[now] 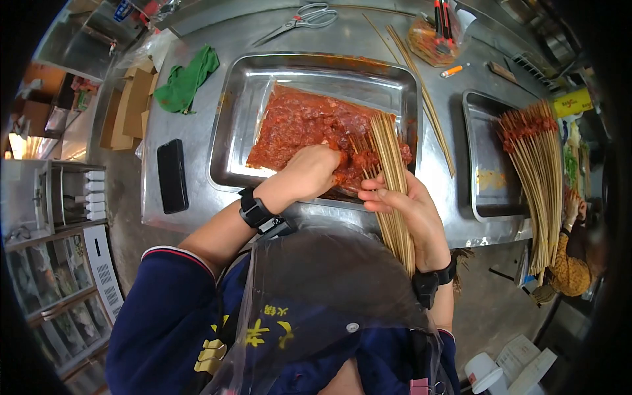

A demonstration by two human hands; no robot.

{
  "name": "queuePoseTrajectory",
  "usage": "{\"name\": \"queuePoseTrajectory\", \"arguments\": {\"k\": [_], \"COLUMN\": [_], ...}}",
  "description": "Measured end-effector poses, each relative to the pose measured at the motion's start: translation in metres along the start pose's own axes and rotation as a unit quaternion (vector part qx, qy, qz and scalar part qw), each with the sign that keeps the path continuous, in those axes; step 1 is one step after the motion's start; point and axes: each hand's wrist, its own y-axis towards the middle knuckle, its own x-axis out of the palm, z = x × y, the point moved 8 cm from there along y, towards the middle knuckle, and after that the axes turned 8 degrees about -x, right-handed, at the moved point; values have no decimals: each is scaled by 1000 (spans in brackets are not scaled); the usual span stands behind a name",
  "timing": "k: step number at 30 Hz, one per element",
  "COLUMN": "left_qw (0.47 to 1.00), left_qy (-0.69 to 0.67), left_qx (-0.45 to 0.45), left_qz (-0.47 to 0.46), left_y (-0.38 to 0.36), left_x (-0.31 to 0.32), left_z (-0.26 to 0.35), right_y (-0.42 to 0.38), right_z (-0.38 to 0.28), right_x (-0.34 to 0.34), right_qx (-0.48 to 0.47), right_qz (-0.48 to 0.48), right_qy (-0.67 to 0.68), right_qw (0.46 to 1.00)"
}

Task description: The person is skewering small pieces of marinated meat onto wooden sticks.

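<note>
A steel tray [217,141] in front of me holds a slab of red, sauce-coated raw meat [289,122]. My left hand [313,170] reaches into its near side with curled fingers, closed on some of the meat beside the skewer tips; the fingertips are partly hidden. My right hand [415,210] grips a bundle of bamboo skewers [395,168], which stands slanted over the tray's right side. Red meat pieces [362,158] are threaded on the tips of several skewers next to my left fingers.
On the right, a second tray [484,191] carries finished meat skewers [536,178]. Loose skewers [428,99], scissors [306,20], a marker [454,70] and a bag [428,43] lie behind. Left are a green cloth [187,80] and phone [172,176]. Another person's sleeve [569,266] shows far right.
</note>
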Motion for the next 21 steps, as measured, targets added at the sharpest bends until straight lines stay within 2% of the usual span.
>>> {"name": "queuePoseTrajectory", "arguments": {"k": [2,5,7,10,12,13,16,21], "left_qw": [1000,1000,972,870,776,760,673,695], "left_qy": [-18,-16,-223,-461,-592,-605,-711,-699], "left_qx": [20,-7,-75,-173,-218,-237,-201,-166], "left_qz": [-11,-19,0,8,12,3,-41,0], "left_y": [1,0,-1,-3,-4,-3,0,3], "left_x": [0,0,-9,-8,-8,-3,2,-6], "left_z": [2,-7,-19,-44,-48,-53,-55,-49], "right_y": [-1,-3,-5,-2,1,2,0,3], "right_z": [-2,-6,-8,-6,-3,-3,-4,4], "right_x": [1,3,3,5,7,8,8,6], "right_qx": [2,3,-2,12,0,-5,1,17], "right_qz": [9,30,39,23,15,12,15,6], "right_qy": [-8,-14,-13,-51,-67,-75,-72,-52], "right_qw": [1000,999,999,998,998,997,997,998]}}
